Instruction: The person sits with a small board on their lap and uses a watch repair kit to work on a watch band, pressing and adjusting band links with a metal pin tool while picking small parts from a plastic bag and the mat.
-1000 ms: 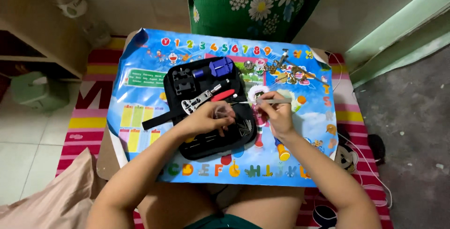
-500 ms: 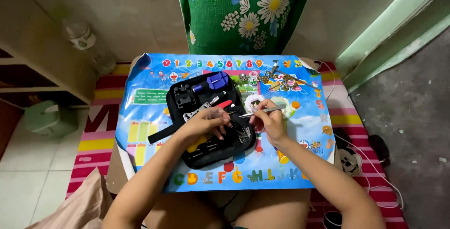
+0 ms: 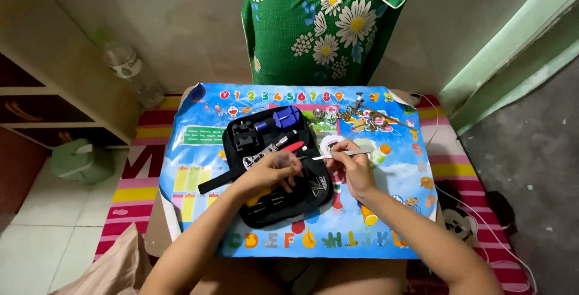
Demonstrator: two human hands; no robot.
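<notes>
My left hand (image 3: 269, 172) rests on an open black tool case (image 3: 274, 162) and pinches something small that I cannot make out. My right hand (image 3: 354, 167) holds silver tweezers (image 3: 339, 152), their tip pointing left toward my left fingers. The case holds a blue tool (image 3: 282, 117), a red-handled tool (image 3: 294, 146) and other small metal tools. Everything lies on a bright blue children's mat (image 3: 199, 150) printed with numbers and letters.
A heap of metal watch bands and parts (image 3: 363, 118) lies at the mat's far right. A green flowered cushion (image 3: 322, 26) stands behind the mat. A plastic bottle (image 3: 129, 72) and a green container (image 3: 81, 161) sit at the left by a low shelf.
The camera has tilted and the view has shifted, so the mat sits lower in the frame. Both hands stay together over the case, the tweezers still pointing at my left fingers.
</notes>
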